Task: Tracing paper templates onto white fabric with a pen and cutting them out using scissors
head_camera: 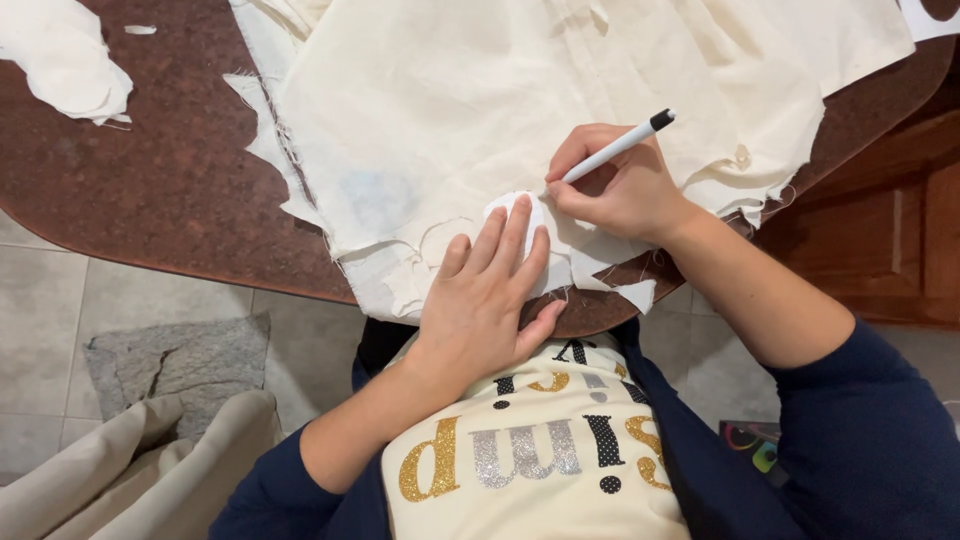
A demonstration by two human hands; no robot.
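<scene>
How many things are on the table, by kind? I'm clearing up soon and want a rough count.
Large cream cloth: 1
Loose cream scrap pile: 1
White pattern piece under the left hand: 1
Pen in the right hand: 1
Total: 4

Looks like a home, set up for sewing at a dining spot. Rounded reddish-brown stone counter (150, 190) spread with cream cloth (480, 100) and ragged offcuts (65, 60) at the far left. Pale tiled floor (40, 300) below, with a grey rag (180, 365) lying on it to the left and beige fabric (130, 470) heaped near left. Wooden cabinet (890, 240) with panelled doors at right. Household finishes throughout, nothing of shop or factory.
</scene>
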